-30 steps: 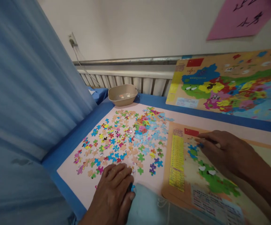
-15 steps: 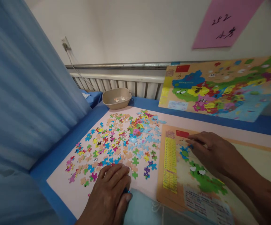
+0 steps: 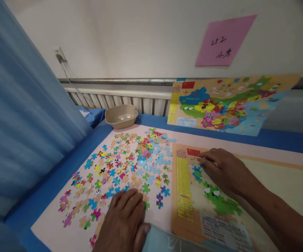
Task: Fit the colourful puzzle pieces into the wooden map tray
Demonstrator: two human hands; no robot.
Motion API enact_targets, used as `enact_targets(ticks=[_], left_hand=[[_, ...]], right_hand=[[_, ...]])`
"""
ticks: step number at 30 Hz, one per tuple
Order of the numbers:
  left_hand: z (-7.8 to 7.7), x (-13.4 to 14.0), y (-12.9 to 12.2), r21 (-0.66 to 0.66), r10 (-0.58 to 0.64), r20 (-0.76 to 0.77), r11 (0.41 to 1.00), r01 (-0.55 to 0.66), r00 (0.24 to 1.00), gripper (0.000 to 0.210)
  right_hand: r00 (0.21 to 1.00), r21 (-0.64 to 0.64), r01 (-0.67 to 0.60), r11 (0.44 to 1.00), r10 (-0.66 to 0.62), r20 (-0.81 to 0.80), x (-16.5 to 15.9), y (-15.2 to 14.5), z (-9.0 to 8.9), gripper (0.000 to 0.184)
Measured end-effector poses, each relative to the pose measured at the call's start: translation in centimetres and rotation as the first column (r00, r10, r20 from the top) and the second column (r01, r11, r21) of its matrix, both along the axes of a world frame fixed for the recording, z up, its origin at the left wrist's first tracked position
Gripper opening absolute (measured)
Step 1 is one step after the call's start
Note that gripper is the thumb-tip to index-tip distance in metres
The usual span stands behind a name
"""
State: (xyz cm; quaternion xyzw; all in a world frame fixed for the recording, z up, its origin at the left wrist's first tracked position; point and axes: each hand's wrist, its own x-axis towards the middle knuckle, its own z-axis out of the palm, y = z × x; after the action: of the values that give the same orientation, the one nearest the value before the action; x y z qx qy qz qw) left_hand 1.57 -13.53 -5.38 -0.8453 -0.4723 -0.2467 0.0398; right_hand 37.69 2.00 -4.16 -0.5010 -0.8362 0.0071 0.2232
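My right hand (image 3: 219, 169) is over the upper left of the puzzle board (image 3: 176, 224). Its thumb and fingers are pinched together just below the printed red flag (image 3: 193, 152), on what seems to be a small puzzle piece, mostly hidden by the fingertips. Close under them lie joined blue pieces (image 3: 197, 174), and lower down a green section with white sheep (image 3: 218, 201). My left hand (image 3: 126, 222) rests palm down at the near edge of the loose puzzle pieces (image 3: 117, 181), thumb apart from the fingers. What lies beneath its palm is hidden.
A finished picture map (image 3: 216, 108) leans against the wall rail at the back. A beige basket (image 3: 109, 120) with several pieces inside stands behind the loose pieces. A blue curtain (image 3: 30, 115) hangs on the left. A light blue item (image 3: 158, 239) lies by my left thumb.
The view has turned slightly right and up, so everything sits further left. My right hand stays pinched at the same spot. The blue bit seen beside my left thumb is now out of sight.
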Motion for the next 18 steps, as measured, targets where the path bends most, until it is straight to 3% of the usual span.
enact_targets(ticks=[4,13,18], left_hand=[[-0.5,0.1,0.2,0.033,0.008,0.02,0.999,-0.009,1.0,0.023],[-2.4,-1.0,1.1,0.17,-0.048,-0.082,0.983,0.061,0.996,0.029],[-3.2,-1.5,1.7,0.268,-0.08,-0.106,0.958,0.106,0.991,0.036]], right_hand=[[0.999,0.024,0.008,1.0,-0.008,0.032,-0.7,-0.4,0.3,0.036],[0.991,0.047,0.101,0.994,-0.104,0.082,-0.6,0.2,-0.1,0.039],[0.995,0.087,0.055,0.995,-0.062,0.076,-0.9,0.2,1.4,0.04]])
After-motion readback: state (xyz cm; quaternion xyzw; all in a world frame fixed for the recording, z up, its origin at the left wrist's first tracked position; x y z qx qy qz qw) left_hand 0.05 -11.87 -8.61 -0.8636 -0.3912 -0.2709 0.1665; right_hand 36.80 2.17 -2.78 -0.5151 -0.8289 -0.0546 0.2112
